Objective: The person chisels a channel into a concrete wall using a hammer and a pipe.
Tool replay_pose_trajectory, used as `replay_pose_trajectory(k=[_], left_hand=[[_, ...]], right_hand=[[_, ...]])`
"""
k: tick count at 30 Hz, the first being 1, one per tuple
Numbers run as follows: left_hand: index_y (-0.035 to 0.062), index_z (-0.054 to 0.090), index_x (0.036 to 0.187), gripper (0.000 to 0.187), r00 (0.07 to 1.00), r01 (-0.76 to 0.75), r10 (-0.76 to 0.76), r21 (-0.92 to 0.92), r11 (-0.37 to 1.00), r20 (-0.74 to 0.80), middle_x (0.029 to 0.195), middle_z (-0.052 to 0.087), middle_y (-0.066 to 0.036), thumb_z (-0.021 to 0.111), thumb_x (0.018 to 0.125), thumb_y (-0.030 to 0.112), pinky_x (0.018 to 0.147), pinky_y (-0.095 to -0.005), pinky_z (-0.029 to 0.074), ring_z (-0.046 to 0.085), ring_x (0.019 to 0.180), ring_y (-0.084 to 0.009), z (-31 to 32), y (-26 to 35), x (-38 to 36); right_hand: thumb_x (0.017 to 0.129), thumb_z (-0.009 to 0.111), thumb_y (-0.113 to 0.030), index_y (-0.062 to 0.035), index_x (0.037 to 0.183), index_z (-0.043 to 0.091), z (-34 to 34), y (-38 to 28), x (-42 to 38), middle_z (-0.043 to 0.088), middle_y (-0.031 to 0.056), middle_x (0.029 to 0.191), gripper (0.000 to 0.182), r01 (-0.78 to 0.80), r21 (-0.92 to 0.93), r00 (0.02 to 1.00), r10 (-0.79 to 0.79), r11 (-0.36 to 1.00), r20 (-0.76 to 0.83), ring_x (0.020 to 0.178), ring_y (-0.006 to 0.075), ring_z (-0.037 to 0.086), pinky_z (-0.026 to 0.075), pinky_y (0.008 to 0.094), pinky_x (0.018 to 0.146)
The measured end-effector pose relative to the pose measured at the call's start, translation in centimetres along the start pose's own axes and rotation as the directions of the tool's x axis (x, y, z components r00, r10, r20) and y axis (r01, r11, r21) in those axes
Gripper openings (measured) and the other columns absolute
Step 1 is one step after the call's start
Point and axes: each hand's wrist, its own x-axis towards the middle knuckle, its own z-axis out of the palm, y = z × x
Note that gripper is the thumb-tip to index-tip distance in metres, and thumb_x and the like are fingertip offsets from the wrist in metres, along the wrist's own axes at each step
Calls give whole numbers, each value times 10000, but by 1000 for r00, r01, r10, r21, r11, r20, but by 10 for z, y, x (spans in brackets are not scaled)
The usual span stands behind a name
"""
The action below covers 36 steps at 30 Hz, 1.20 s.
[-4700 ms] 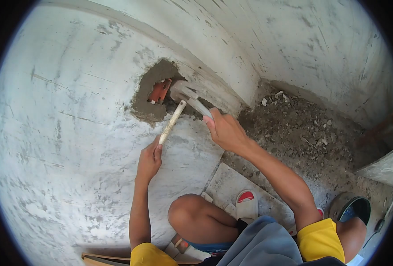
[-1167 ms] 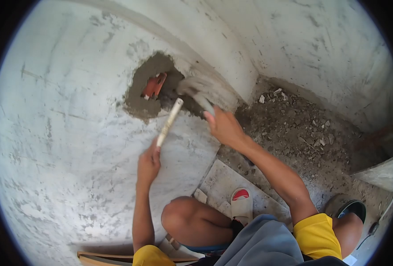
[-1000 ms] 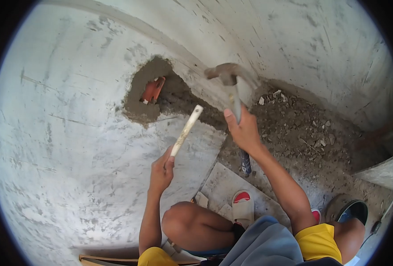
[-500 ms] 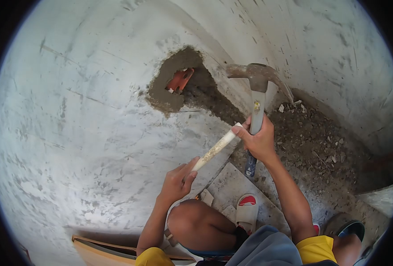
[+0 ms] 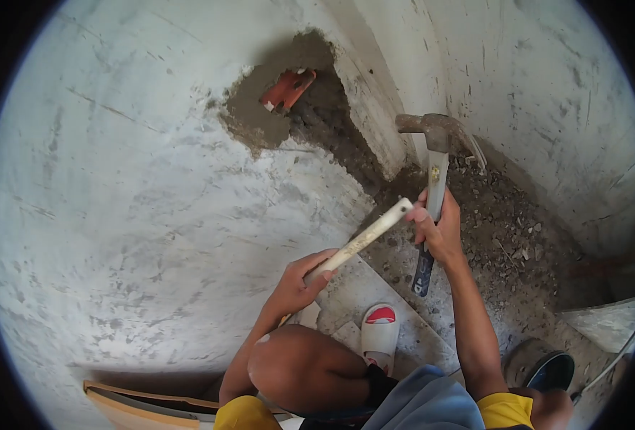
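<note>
My left hand (image 5: pixel 304 281) is closed round the lower end of a whitish, dirt-stained stick (image 5: pixel 367 238), which slants up to the right. The claw hammer (image 5: pixel 436 168) is upright in my right hand (image 5: pixel 441 228), its rusty head on top and its dark grip end below. My right thumb is near the stick's upper end; whether they touch I cannot tell. Beyond my hands, a broken hole (image 5: pixel 260 118) in the pale wall (image 5: pixel 167 215) shows an orange-red piece (image 5: pixel 288 89) inside.
Rubble and loose earth (image 5: pixel 504 222) lie along the base of the walls at the right. A dark round container (image 5: pixel 547 365) stands at the lower right, beside a pale slab (image 5: pixel 608 322). A wooden-edged object (image 5: pixel 141 405) leans at the lower left. My sandalled foot (image 5: pixel 380 335) rests on a floor slab.
Both hands, with the stick and the hammer, sit a little further right in view. The hole appears higher and slightly left as the view shifts. My right thumb has come off the stick's end.
</note>
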Motion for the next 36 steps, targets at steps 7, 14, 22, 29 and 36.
replay_pose_trajectory(k=[7, 14, 22, 29, 36], left_hand=[[-10, 528, 1363, 474, 976, 25, 25, -225, 974, 217, 1250, 640, -170, 644, 935, 156, 953, -330, 489, 649, 1089, -208, 63, -62, -3], [-8, 534, 1331, 428, 968, 77, 22, -382, 921, 249, 1064, 680, -205, 593, 990, 244, 839, -361, 521, 688, 980, -289, 137, -131, -25], [124, 550, 1360, 384, 999, -11, 10, 14, 1000, 33, 1009, 653, -162, 564, 981, 184, 742, -454, 523, 659, 874, -367, 107, -178, 40], [149, 560, 1358, 362, 987, -124, 128, 47, 991, -98, 999, 639, -162, 527, 999, 169, 698, -457, 514, 645, 836, -380, 86, -182, 89], [133, 523, 1396, 414, 983, -105, 149, 347, 932, -105, 926, 624, -191, 526, 983, 140, 694, -506, 500, 633, 798, -395, 83, -182, 133]], right_hand=[[714, 853, -158, -21, 993, 516, -6, 15, -31, 583, 38, 812, 458, -193, -259, 981, 193, 946, -24, 722, 127, 662, 522, 281, 590], [781, 810, -221, 12, 977, 569, -47, 17, -51, 576, 45, 705, 388, -254, -629, 913, 397, 735, 95, 701, 148, 669, 525, 322, 619], [808, 705, -182, -32, 953, 633, -108, -22, -36, 647, 190, 680, 221, 375, -912, 639, 759, -164, 126, 669, 406, 663, 542, 493, 617], [787, 673, -137, -36, 902, 616, -109, -83, -32, 649, 180, 692, 163, 403, -869, 572, 821, -287, -6, 669, 387, 674, 549, 479, 622], [755, 650, -90, -27, 905, 628, -116, -69, -54, 651, 173, 688, 164, 371, -908, 576, 815, -193, 63, 651, 374, 674, 544, 468, 614]])
